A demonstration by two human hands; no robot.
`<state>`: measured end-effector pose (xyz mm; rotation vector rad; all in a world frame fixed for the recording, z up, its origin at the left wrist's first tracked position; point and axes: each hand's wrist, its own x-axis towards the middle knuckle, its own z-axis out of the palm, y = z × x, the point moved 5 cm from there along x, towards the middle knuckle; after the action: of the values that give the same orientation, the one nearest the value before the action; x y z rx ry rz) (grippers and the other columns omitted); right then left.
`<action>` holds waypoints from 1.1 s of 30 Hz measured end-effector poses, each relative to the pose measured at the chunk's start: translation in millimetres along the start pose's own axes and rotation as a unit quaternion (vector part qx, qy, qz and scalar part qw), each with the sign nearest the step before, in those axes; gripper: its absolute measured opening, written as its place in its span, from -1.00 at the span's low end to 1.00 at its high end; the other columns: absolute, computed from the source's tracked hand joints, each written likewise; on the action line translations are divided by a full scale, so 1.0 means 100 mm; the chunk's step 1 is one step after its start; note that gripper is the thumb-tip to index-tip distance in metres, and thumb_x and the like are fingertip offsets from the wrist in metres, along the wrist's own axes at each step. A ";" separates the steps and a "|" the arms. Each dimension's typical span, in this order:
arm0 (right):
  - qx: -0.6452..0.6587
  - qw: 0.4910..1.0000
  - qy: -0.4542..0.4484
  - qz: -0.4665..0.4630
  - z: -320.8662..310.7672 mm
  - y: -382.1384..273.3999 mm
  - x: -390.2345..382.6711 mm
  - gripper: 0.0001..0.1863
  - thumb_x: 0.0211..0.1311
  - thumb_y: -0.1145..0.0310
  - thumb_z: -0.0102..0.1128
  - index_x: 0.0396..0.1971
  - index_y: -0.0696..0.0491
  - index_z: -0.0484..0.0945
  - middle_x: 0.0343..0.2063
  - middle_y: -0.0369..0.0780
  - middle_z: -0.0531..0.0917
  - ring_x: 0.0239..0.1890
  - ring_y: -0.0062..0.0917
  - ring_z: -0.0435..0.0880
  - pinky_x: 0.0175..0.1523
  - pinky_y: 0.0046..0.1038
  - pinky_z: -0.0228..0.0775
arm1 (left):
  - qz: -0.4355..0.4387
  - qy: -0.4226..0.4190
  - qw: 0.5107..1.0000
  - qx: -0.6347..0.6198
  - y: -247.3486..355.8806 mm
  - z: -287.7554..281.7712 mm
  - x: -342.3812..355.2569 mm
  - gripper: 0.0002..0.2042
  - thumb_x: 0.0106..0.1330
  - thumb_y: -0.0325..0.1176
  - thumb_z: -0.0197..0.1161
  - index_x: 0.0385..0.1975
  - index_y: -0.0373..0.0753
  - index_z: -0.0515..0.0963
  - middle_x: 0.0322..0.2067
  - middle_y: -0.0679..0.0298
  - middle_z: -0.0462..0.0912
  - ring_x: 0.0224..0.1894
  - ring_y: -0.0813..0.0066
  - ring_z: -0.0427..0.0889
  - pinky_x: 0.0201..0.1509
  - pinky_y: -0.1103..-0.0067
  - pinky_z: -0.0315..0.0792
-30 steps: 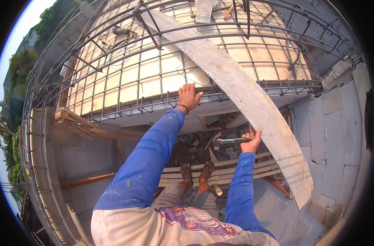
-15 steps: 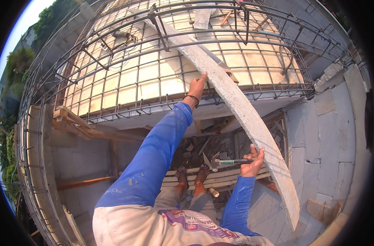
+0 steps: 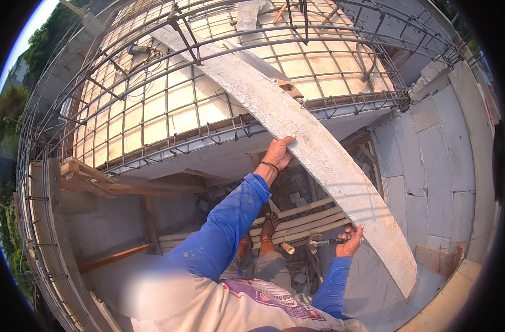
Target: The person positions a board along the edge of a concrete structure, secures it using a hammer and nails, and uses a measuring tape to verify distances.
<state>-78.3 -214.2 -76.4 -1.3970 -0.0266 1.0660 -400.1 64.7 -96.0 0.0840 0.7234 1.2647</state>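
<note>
A long pale plank (image 3: pixel 324 146), crusted with grey-white dust, slants from the rebar at the far left down to the near right. My left hand (image 3: pixel 280 152) is closed on its left edge near the middle, thumb on top. Lower down, my right hand (image 3: pixel 349 242) is closed around a hammer (image 3: pixel 334 242), and its fingertips also meet the plank's edge. The hammer's head points left. Beside the plank's far side, a handsaw (image 3: pixel 287 87) lies on the rebar, its brown handle showing and its blade partly hidden behind the plank.
A rebar grid (image 3: pixel 180 99) spreads over pale boards ahead, with a raised bar cage (image 3: pixel 241 39) across it. A corded power tool (image 3: pixel 137 50) lies on it at left. Bamboo poles (image 3: pixel 302 224) run under my feet above rubble. A grey block wall (image 3: pixel 424 166) stands at right.
The plank has come nearer and turned to show more of its broad face. My left hand has moved down toward me with it; my right hand, holding the hammer, is lower too.
</note>
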 end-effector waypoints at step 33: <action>-0.084 0.935 -0.322 0.123 1.82 -0.43 -0.09 -0.72 0.41 0.22 0.12 -0.10 0.13 0.46 -0.39 -0.18 0.65 -0.44 -0.58 0.64 -0.39 -0.55 0.51 | -0.036 0.212 0.970 0.109 -0.50 -1.08 -0.49 -0.27 0.16 0.12 0.41 0.12 -0.37 0.38 0.07 0.12 0.52 0.10 0.30 0.52 0.26 0.40 0.33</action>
<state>-165.2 -71.3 8.4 -1.1613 -0.4399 1.7327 -421.6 -30.5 -180.4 -0.0360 1.2248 1.1412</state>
